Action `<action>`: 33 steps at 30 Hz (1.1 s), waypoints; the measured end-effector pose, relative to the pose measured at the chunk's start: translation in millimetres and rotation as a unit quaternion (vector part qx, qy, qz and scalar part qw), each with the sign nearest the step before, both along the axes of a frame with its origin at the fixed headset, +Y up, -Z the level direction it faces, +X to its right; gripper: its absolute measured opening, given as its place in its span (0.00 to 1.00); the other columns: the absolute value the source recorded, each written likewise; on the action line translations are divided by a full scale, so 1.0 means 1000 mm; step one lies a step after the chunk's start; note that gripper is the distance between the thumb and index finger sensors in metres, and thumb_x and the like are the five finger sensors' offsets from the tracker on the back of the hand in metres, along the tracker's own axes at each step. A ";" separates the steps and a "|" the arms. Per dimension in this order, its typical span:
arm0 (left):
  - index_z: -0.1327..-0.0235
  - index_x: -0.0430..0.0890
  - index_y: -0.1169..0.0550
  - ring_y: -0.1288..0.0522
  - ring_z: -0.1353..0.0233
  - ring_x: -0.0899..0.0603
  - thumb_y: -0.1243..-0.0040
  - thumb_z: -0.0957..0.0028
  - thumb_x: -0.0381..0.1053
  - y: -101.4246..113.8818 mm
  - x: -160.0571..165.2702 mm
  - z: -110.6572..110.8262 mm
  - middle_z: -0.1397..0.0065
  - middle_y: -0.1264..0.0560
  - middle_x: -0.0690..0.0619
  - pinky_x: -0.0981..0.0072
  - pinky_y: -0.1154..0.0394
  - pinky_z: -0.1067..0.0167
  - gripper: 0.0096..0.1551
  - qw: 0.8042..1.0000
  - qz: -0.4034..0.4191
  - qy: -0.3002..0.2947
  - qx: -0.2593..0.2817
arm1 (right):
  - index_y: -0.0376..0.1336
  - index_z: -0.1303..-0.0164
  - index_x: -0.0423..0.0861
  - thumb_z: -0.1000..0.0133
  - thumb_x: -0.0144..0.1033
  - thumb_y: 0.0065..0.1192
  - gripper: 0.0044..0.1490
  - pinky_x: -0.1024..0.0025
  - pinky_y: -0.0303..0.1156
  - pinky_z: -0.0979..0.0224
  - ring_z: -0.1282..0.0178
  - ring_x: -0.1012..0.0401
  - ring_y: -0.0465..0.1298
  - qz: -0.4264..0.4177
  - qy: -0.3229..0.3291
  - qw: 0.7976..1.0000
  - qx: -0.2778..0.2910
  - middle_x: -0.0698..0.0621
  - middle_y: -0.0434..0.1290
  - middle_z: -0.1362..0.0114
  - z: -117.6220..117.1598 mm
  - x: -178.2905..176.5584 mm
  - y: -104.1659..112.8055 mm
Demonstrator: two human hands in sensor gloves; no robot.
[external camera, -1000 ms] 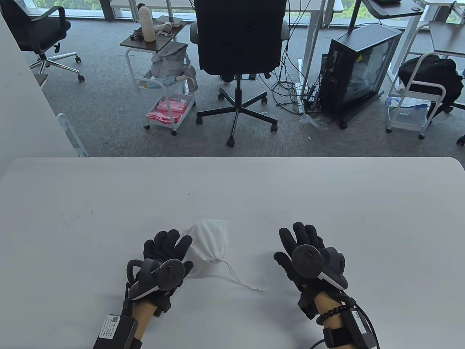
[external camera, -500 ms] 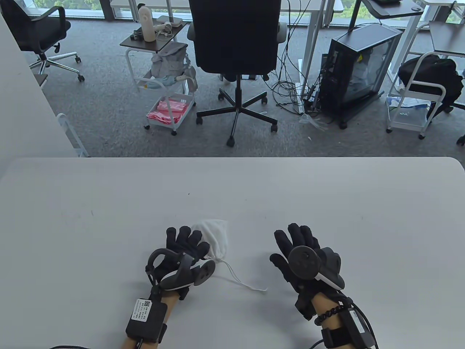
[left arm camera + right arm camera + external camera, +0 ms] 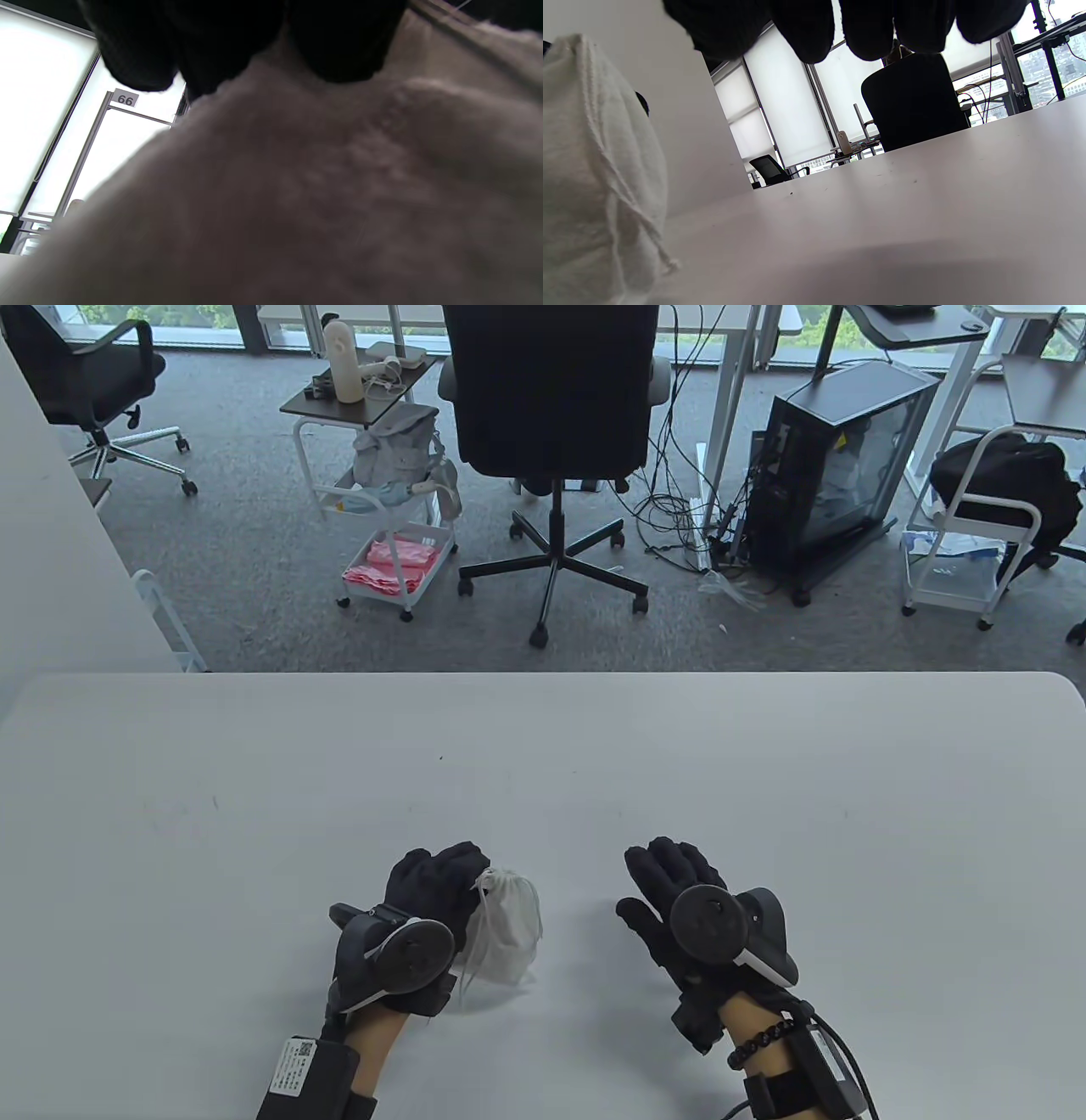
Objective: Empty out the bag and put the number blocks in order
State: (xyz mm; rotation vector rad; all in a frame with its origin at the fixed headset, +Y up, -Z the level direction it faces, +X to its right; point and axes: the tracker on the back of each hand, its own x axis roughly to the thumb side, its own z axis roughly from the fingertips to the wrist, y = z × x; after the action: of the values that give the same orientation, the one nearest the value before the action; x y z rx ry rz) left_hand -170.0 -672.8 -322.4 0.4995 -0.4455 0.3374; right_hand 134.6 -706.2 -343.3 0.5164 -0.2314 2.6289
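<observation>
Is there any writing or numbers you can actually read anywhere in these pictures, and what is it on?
"66": small sign atop a frame by the window, left wrist view.
White label on the black box strapped to the left forearm: print too small to read.
Nothing readable on the white drawstring bag.

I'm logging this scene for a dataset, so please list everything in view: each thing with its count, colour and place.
Bag: one, white cloth with drawstring, near table edge, upright in the left hand's grip.
Table: one, white, foreground.
Office chairs: two, black, on carpet beyond the table.
Computer tower: one, black, floor at right.
Trolley: one, white, holding pink items, left of the middle chair.
Number blocks: none visible.
Left hand: black glove, grips the bag.
Right hand: black glove, fingers spread, apart from the bag.
</observation>
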 end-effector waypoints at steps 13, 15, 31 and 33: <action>0.43 0.55 0.22 0.08 0.47 0.49 0.38 0.46 0.49 -0.009 0.021 0.007 0.38 0.16 0.48 0.44 0.20 0.35 0.18 0.998 0.011 -0.067 -0.018 | 0.63 0.26 0.43 0.45 0.46 0.67 0.38 0.37 0.72 0.28 0.28 0.38 0.75 0.015 0.059 0.997 0.043 0.40 0.71 0.24 0.012 -0.033 -0.006; 0.43 0.55 0.21 0.08 0.48 0.50 0.38 0.46 0.49 -0.010 0.023 0.007 0.39 0.15 0.48 0.45 0.20 0.35 0.18 0.997 0.014 -0.073 -0.024 | 0.63 0.26 0.43 0.46 0.48 0.67 0.39 0.37 0.72 0.28 0.28 0.38 0.75 0.011 0.079 0.996 0.040 0.40 0.71 0.24 0.016 -0.040 -0.004; 0.40 0.50 0.21 0.08 0.48 0.49 0.40 0.43 0.53 -0.018 0.036 0.007 0.39 0.15 0.47 0.42 0.21 0.34 0.21 0.988 0.018 -0.129 -0.089 | 0.73 0.42 0.47 0.44 0.42 0.65 0.23 0.47 0.80 0.36 0.40 0.47 0.83 -0.127 0.039 0.990 0.041 0.46 0.81 0.38 0.025 -0.038 0.007; 0.40 0.49 0.21 0.08 0.47 0.48 0.41 0.44 0.57 -0.020 0.036 0.006 0.39 0.15 0.47 0.41 0.21 0.34 0.23 0.984 0.034 -0.139 -0.105 | 0.73 0.42 0.47 0.44 0.42 0.65 0.22 0.47 0.80 0.36 0.40 0.47 0.84 -0.125 0.037 0.990 0.044 0.46 0.81 0.38 0.025 -0.038 0.007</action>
State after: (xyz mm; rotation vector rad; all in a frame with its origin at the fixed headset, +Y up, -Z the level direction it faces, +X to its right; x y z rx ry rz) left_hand -133.7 -692.4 -316.6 0.2627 -0.6565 0.5173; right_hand 97.0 -698.9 -318.6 0.5728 -0.3657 2.3601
